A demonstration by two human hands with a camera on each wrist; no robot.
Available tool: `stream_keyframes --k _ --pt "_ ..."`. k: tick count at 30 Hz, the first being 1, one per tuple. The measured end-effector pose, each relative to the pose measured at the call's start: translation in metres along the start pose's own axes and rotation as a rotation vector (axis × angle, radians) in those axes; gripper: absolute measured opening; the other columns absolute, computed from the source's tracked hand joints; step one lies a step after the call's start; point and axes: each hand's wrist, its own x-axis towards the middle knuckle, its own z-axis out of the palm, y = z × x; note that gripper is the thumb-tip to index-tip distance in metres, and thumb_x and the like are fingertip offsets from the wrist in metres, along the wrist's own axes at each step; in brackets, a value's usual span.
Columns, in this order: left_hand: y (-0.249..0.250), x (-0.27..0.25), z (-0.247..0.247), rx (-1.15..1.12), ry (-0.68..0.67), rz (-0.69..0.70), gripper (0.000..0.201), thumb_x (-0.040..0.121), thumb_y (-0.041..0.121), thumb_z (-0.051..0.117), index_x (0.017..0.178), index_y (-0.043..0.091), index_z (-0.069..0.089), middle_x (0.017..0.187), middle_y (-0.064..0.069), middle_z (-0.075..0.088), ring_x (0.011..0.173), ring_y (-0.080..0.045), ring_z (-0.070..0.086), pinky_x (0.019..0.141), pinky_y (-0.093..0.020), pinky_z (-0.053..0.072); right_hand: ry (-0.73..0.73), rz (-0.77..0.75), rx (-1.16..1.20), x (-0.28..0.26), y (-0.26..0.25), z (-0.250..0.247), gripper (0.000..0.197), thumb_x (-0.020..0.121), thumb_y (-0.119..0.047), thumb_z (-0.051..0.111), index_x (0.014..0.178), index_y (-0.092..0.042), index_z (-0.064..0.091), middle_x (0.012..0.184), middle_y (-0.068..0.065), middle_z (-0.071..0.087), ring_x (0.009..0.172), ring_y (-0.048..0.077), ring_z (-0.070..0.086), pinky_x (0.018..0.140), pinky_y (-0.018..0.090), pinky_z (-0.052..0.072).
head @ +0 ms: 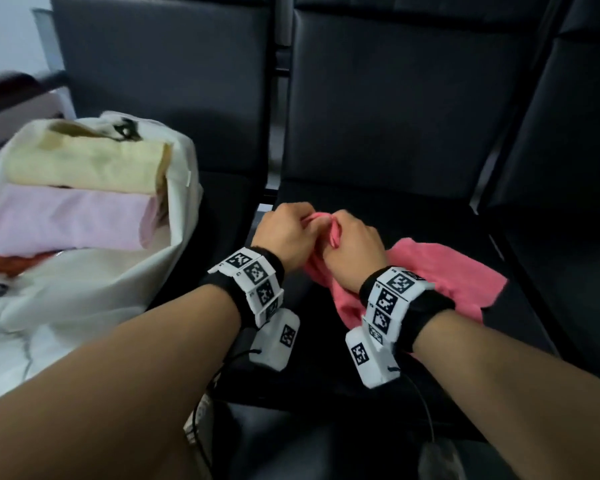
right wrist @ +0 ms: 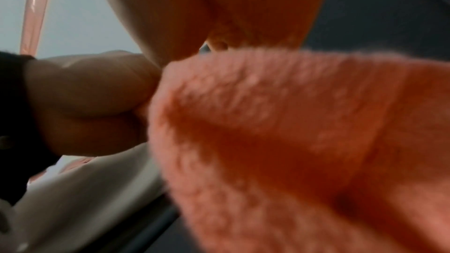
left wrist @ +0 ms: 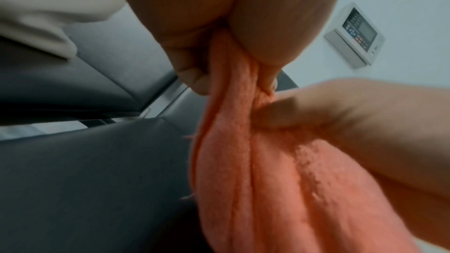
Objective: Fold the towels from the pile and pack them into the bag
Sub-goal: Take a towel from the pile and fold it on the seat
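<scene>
Both hands are closed tightly on the same coral-pink terry towel [head: 440, 271], knuckles nearly touching, above the black padded seat [head: 413, 216] of a row of chairs. The left hand [head: 286, 237] has its fingers curled under and its thumb pressed in, bunching a gathered edge of the cloth; the left wrist view shows that fabric squeezed into long pleats between the thumb and the curled fingers [left wrist: 192, 76]. The right hand [head: 352, 249] grips just beside it, fingers folded round a fold of the same edge, though the exact pinch is blurred in the right wrist view, where the fuzzy cloth fills most of the picture. The rest of the towel trails back under the right wrist and lies spread on the seat. On the neighbouring seat to the left stands a cream canvas tote bag [head: 84, 306], its mouth open, with a folded pale yellow towel [head: 87, 164] and a folded light pink towel [head: 66, 220] stacked inside, and something red-orange [head: 18, 263] showing beneath them.
</scene>
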Motion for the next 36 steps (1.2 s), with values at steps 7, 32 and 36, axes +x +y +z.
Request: stream_keyframes --k 7,32,36 --pt "0.003 0.008 0.005 0.06 -0.16 0.046 0.03 0.087 0.058 0.069 0.082 0.028 0.066 0.077 0.007 0.069 0.083 -0.017 0.066 0.073 -0.035 0.054 0.078 -0.003 0.112 0.003 0.029 -0.009 0.026 0.084 -0.006 0.064 0.107 -0.018 0.065 0.089 -0.008 0.067 0.084 0.012 0.061 0.072 0.015 0.037" --pt "0.017 0.031 0.02 -0.217 0.128 0.042 0.037 0.102 0.035 0.059 0.085 0.002 0.061 0.069 -0.002 0.056 0.059 -0.004 0.047 0.059 -0.028 0.045 -0.023 -0.123 0.178 0.03 0.069 -0.031 0.041 0.079 -0.049 0.079 0.067 -0.013 0.064 0.051 -0.002 0.048 0.048 0.009 0.041 0.054 0.033 0.04" --pt "0.02 0.034 0.016 -0.294 0.171 -0.003 0.037 0.102 0.034 0.06 0.083 0.002 0.058 0.072 -0.004 0.056 0.065 -0.01 0.052 0.068 -0.039 0.05 -0.041 -0.107 0.174 0.028 0.08 -0.04 0.034 0.08 -0.043 0.08 0.068 -0.014 0.066 0.062 0.007 0.063 0.06 0.017 0.06 0.068 0.04 0.053"
